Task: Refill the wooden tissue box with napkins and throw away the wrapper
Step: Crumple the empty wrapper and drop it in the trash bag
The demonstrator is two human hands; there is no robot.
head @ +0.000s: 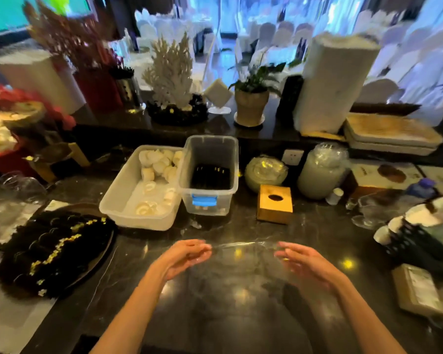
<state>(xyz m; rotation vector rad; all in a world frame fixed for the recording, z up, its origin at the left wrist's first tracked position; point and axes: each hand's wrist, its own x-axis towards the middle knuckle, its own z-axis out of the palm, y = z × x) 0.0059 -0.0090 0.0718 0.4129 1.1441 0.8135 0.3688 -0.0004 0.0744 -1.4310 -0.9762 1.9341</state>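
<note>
Left grip: your left grip (187,259) pinches one end of the wrapper (241,245) with lightly curled fingers, as far as the blur lets you judge.
Right grip: your right grip (302,264) pinches the other end, fingers longer and looser; the film is taut between the two.
Wrapper: clear film held just above the worktop (241,315) at 6 o'clock; it looks empty, with no napkins inside.
Wooden tissue box: the wooden tissue box (275,204) sits upright on the worktop at 1 o'clock from your hands, well apart from them, lid on.
Box opening: the oval hole looks dark and no napkin pokes out, so you cannot tell whether it is full.
Done, judged: the wrapper is off its napkins and in your hands, so the refill is probably behind you.
Left, judged: crumple the film and bin it; no bin shows here, so you must look for one.
Spare stock: a tall napkin pack (335,83) stands at 1 o'clock on the back ledge.
</note>
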